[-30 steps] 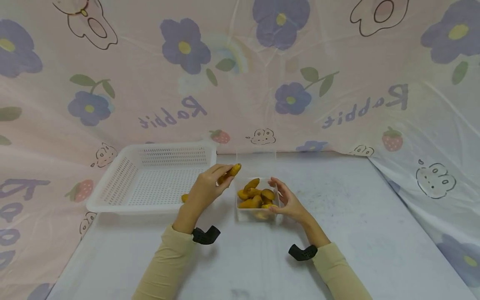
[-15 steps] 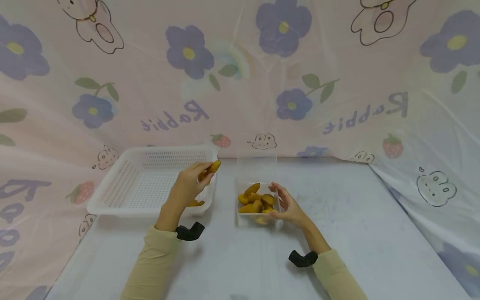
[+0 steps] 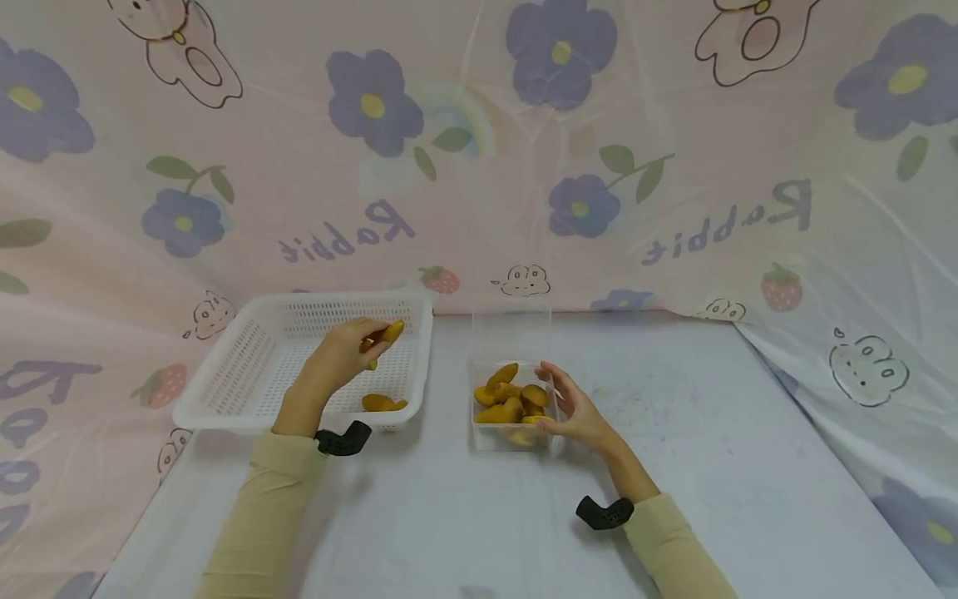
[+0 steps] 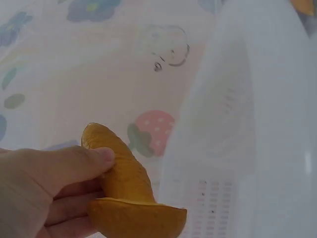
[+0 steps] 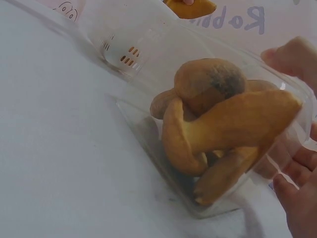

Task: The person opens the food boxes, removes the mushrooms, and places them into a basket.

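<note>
Behind left hand (image 3: 337,358), held piece (image 3: 389,333) half hidden.

White basket (image 3: 247,366); orange-brown pieces (image 3: 512,398); floral pink backdrop (image 3: 479,166)

The table (image 3: 674,466) bears two things — a white basket (image 3: 247,374) and a clear box (image 3: 512,437).

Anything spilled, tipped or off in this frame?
Nothing stands out. The clear container sits upright on the table, steadied by the right hand. The left hand holds an orange piece over the white basket; another piece lies inside it.
</note>
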The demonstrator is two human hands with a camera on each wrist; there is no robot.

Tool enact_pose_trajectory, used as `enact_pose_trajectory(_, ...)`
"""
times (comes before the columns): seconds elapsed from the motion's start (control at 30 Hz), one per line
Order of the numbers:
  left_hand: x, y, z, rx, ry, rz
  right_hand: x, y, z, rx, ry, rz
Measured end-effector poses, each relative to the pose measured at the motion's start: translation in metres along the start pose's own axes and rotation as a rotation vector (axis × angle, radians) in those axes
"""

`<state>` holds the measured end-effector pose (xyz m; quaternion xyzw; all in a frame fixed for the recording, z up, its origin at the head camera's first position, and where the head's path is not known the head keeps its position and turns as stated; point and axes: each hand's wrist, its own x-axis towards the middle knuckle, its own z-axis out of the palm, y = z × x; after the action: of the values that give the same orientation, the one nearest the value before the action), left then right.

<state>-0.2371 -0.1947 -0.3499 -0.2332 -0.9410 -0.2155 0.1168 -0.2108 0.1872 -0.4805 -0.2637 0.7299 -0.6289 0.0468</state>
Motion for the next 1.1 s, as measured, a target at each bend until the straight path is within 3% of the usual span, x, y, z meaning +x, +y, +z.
enact_pose_trajectory(0.2,0.009,-0.015,-0.004,-0.003,-0.206,-0.135,0.000,-0.003,0.000,0.006,-0.007,0.006)
enact_pose_trajectory(0.33,0.011,-0.024,-0.005,0.042,-0.264,-0.176,0.001,-0.005,-0.001,0.017,-0.010,0.003)
enact_pose_trajectory(0.47,0.008,-0.026,-0.005,0.076,-0.230,-0.137,0.001,-0.004,-0.002,0.007,-0.010,0.012)
enact_pose_trajectory(0.73,-0.003,-0.018,-0.003,-0.009,-0.139,-0.099,0.000,-0.003,-0.001,0.001,-0.006,0.028)
enact_pose_trajectory(1.1,-0.006,0.004,-0.006,-0.010,-0.053,0.011,0.000,-0.002,0.000,0.001,-0.006,0.021)
